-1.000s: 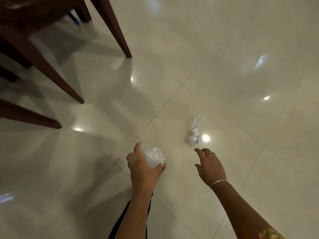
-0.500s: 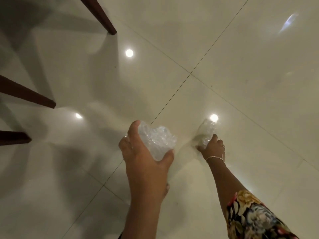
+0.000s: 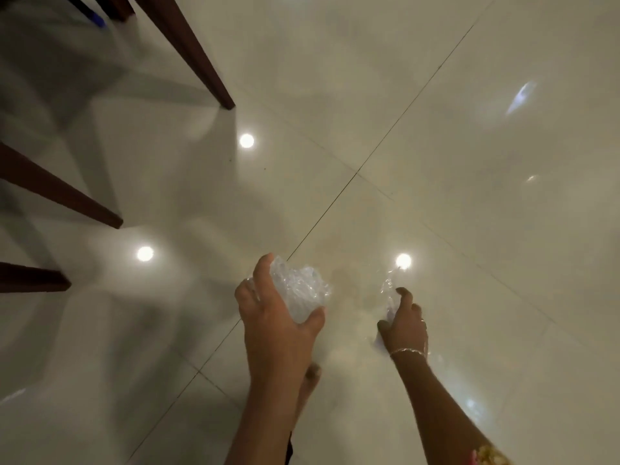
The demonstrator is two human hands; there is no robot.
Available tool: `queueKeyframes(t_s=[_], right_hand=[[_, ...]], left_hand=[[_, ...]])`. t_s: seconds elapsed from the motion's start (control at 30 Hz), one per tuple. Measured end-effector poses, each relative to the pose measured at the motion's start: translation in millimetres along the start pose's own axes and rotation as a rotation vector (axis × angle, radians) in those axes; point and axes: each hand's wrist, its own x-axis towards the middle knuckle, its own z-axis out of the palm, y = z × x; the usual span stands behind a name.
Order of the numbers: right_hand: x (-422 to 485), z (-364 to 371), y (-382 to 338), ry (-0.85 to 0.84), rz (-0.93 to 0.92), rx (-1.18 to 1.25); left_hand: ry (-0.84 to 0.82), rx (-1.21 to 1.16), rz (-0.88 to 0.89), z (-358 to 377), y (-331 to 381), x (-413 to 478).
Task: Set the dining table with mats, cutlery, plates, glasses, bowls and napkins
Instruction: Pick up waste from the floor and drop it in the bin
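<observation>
My left hand [image 3: 275,327] grips a crumpled ball of clear plastic wrap [image 3: 300,292] above the glossy tiled floor. My right hand [image 3: 404,327], with a thin bracelet at the wrist, reaches down to a second piece of clear plastic [image 3: 389,290] on the floor, and its fingers curl round the lower end of it. The upper end of that plastic sticks out past the fingertips near a light reflection. No table, mats, cutlery or dishes are in view.
Dark wooden chair or table legs [image 3: 198,62] [image 3: 67,196] [image 3: 33,280] stand at the upper left and left edge. The pale floor tiles [image 3: 469,162] reflect ceiling lights. A bare foot [image 3: 310,380] shows under my left arm.
My right hand reached forward from the open floor to the second plastic piece and closed its fingers on it. My left hand kept its grip on the crumpled plastic.
</observation>
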Motion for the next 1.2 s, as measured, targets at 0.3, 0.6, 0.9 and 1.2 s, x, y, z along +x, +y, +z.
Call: queueKeyframes(t_s=[0.3,0.6,0.9,1.2], right_hand=[[-246,-90,-5,-0.013,-0.327,-0.207],[-531,-187,-34,0.139,-0.591,-0.273],[-710,-157,-134,0.143,-0.968,-0.434],[-882,-10,-259,0.054,-1.298,-0.552]], left_hand=[[0.012,0.085,0.068,-122,-3,-137],[0.143,0.105,0.093,-336,-8,-339],[0.437,-0.050,-0.042,-531,-103,-452],[0.695,-0.152,-0.250,-710,-259,-508]])
